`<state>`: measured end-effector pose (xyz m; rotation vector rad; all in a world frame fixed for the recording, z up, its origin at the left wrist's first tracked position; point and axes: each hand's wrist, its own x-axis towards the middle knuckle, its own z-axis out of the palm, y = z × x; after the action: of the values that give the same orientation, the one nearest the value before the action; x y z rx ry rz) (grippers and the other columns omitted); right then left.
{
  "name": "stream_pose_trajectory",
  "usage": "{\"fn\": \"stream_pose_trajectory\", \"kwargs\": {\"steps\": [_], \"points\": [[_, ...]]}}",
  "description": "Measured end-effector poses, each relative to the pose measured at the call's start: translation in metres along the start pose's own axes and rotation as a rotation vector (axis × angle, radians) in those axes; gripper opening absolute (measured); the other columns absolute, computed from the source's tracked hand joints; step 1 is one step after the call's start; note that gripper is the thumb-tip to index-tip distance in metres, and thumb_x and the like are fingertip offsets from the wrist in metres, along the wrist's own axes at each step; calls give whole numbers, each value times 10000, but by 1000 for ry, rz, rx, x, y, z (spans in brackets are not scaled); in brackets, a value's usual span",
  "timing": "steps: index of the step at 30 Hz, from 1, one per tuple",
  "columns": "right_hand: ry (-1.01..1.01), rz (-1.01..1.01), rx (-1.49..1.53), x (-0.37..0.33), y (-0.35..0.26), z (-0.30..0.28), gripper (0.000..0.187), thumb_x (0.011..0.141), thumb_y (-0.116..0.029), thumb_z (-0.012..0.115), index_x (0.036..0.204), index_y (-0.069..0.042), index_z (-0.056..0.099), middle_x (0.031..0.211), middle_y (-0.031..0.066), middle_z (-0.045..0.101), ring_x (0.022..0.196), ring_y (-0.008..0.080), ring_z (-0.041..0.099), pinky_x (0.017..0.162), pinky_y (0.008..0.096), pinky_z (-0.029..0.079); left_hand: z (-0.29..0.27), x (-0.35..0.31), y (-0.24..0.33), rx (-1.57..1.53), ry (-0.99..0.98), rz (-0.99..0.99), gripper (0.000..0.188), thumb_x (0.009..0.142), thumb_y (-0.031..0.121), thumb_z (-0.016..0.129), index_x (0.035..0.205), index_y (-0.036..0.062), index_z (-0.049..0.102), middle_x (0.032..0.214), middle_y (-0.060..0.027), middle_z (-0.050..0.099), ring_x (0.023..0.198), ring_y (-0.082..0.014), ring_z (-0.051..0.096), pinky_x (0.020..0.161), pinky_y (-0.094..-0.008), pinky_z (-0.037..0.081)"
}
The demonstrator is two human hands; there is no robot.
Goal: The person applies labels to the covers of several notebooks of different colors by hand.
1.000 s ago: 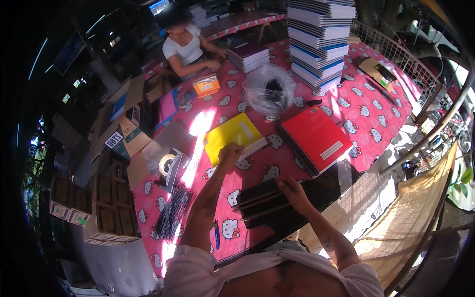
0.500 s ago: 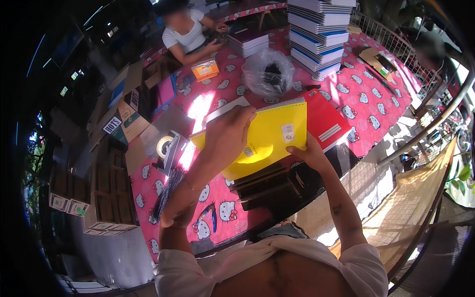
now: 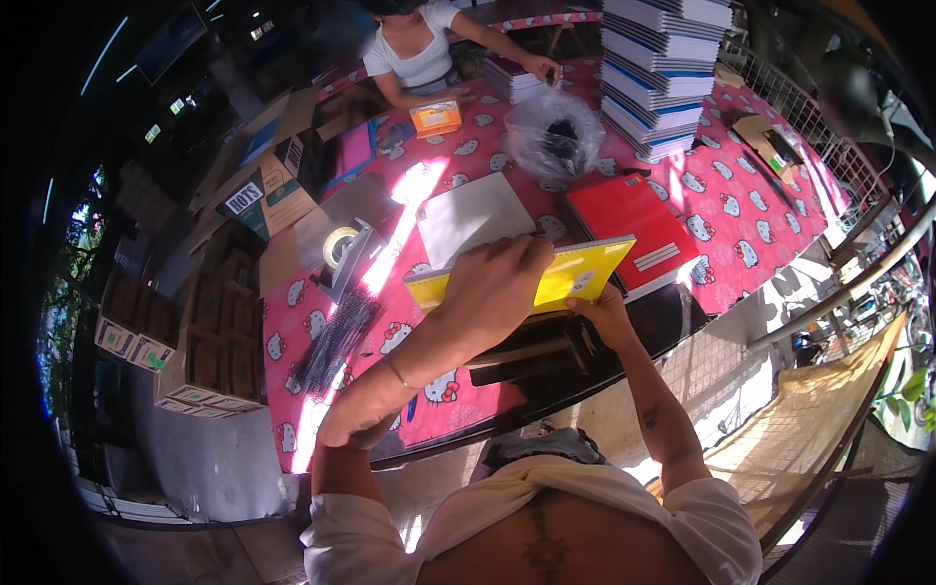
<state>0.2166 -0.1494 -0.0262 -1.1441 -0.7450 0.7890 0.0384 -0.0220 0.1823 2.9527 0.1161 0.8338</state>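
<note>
A yellow notebook (image 3: 585,269) with a row of holes along its upper edge is held tilted over the near side of the table. My left hand (image 3: 499,291) is closed over its upper edge, fingers curled and fingertips partly hidden. At its lower right corner, my right hand (image 3: 605,314) pinches it with the thumb in front. Beneath the notebook sits a glossy black flat device (image 3: 546,363), partly covered by it. A red notebook (image 3: 634,226) lies just beyond my right hand. A whitish cover or pad (image 3: 476,216) rests beyond my left hand.
Black spiral coils (image 3: 336,343) and a tape dispenser (image 3: 349,255) lie at left. Farther off are a clear plastic bag (image 3: 554,135), a tall notebook stack (image 3: 655,83) and an orange box (image 3: 436,119). Cardboard boxes (image 3: 278,195) stand left. Across the table, a person (image 3: 419,49) reaches toward notebooks.
The yellow notebook has tipped flatter and lower, uncovering the whitish pad behind it. My left hand has moved down and right with it. The person opposite has stretched an arm to the right.
</note>
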Motion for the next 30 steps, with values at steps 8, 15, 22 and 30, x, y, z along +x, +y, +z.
{"fn": "stream_pose_trajectory", "kwargs": {"steps": [8,15,22,30], "points": [[-49,64,-85,-4,17,14,375,877,-158,782,1185,-12,626,1090,57,695,975,143,636,904,313,495,10,-18,-14,7,-64,27,255,799,43,648,1050,46,605,917,-121,648,845,-318,673,715,-433,539],[-89,-97,-315,-12,17,31,509,877,-217,783,1266,-9,529,1162,84,656,1078,164,604,981,343,448,73,-131,-8,240,249,-356,590,969,219,595,1485,4,408,1511,-244,417,1446,-387,365,1173,-615,219],[-13,-7,-138,-8,46,40,526,847,-180,819,1255,-10,532,1147,76,635,1084,163,587,1002,340,442,137,-250,-48,-540,495,-782,560,1040,245,357,1521,-42,349,1506,-277,429,1420,-395,401,1176,-440,299],[70,-214,-142,-1,-5,61,635,870,-298,790,1367,-29,501,1336,122,532,1246,231,491,1075,390,383,78,-377,-237,554,-198,-686,208,975,165,498,1093,4,556,1017,-181,611,989,-357,595,893,-450,485]]}}
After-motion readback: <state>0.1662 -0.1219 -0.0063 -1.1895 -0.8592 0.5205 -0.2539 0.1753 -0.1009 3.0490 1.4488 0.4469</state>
